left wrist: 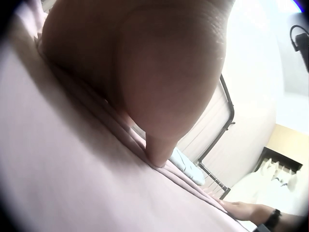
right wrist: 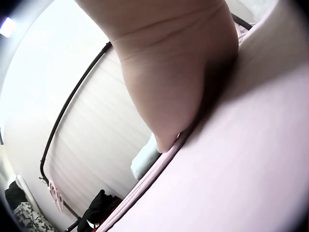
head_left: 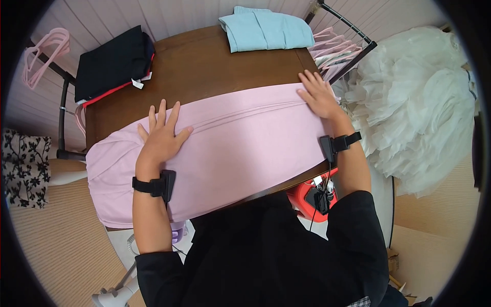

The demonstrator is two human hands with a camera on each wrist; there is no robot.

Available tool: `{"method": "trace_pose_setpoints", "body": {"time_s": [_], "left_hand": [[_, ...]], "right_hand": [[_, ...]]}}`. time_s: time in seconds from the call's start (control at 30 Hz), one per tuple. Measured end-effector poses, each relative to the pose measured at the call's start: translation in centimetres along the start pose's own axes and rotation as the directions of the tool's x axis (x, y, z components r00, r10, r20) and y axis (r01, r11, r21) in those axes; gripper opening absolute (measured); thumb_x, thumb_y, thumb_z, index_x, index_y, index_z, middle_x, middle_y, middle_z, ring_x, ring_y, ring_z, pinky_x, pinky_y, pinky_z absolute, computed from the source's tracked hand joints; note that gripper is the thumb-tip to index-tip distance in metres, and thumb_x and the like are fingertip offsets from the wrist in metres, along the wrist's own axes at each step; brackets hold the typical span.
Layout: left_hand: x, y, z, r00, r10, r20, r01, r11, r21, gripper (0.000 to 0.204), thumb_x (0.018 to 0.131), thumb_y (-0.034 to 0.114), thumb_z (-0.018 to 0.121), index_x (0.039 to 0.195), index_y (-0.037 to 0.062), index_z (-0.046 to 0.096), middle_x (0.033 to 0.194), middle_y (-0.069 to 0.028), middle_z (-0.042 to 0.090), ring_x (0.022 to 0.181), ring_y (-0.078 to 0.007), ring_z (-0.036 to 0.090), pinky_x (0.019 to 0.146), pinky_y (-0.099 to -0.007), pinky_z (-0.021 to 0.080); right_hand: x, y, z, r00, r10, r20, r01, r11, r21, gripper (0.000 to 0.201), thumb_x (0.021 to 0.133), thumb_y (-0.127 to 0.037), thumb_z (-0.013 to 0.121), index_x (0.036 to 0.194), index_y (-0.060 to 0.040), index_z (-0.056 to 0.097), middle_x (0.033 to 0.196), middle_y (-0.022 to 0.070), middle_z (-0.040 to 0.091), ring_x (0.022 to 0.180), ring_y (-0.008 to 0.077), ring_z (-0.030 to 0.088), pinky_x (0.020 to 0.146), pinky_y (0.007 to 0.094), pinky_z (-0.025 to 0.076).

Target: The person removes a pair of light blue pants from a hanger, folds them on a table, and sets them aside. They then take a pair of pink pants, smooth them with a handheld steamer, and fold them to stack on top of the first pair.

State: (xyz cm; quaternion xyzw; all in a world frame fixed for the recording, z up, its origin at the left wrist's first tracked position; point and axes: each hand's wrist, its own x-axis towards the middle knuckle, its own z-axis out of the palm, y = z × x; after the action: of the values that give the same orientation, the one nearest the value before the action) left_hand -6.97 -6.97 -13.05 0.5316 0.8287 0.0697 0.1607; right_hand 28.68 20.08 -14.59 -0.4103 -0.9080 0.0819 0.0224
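Observation:
A pink garment (head_left: pixel 245 148) lies spread lengthwise across the brown table, with long creases along its far side and bunched folds at its left end. My left hand (head_left: pixel 162 137) rests on its left part, fingers spread and pointing away from me. At the far right end of the cloth, my right hand (head_left: pixel 320 98) presses down with fingers extended. In the left wrist view the left thumb (left wrist: pixel 159 150) touches the pink cloth beside a raised fold. The right wrist view has the right thumb (right wrist: pixel 166 140) against the cloth's folded edge.
Folded dark clothes (head_left: pixel 115 64) lie at the table's back left, a folded light-blue garment (head_left: pixel 268 30) at the back right. Pink hangers (head_left: pixel 335 48) hang on the rack beside a white ruffled dress (head_left: pixel 414 102). A red stool (head_left: pixel 309 207) stands under the front edge.

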Motion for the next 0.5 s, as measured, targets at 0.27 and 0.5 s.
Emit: {"method": "trace_pose_setpoints", "body": {"time_s": [0.27, 0.5], "left_hand": [[0.0, -0.1, 0.2, 1.000, 0.002, -0.016, -0.001, 1.000, 0.023, 0.075, 0.088, 0.059, 0.055, 0.152, 0.0247, 0.034, 0.162, -0.0124, 0.017, 0.149, -0.0364, 0.007, 0.108, -0.0722, 0.003], [0.1, -0.5, 0.8, 0.999, -0.031, -0.034, 0.033, 0.999, 0.037, 0.078, 0.087, 0.062, 0.054, 0.153, 0.0257, 0.031, 0.162, -0.0116, 0.014, 0.149, -0.0364, 0.006, 0.108, -0.0722, 0.003]], "right_hand": [[0.2, 5.1, 0.7, 0.979, 0.185, -0.084, -0.132, 0.894, 0.427, 0.064, 0.098, -0.040, 0.048, 0.150, -0.0062, 0.032, 0.152, 0.0232, 0.034, 0.142, 0.0364, 0.032, 0.115, 0.0348, 0.027], [0.9, 3.8, 0.1, 0.963, 0.268, -0.024, -0.266, 0.962, 0.058, 0.061, 0.098, -0.040, 0.045, 0.150, -0.0124, 0.033, 0.147, 0.0258, 0.041, 0.140, 0.0447, 0.031, 0.114, 0.0450, 0.028]]}}
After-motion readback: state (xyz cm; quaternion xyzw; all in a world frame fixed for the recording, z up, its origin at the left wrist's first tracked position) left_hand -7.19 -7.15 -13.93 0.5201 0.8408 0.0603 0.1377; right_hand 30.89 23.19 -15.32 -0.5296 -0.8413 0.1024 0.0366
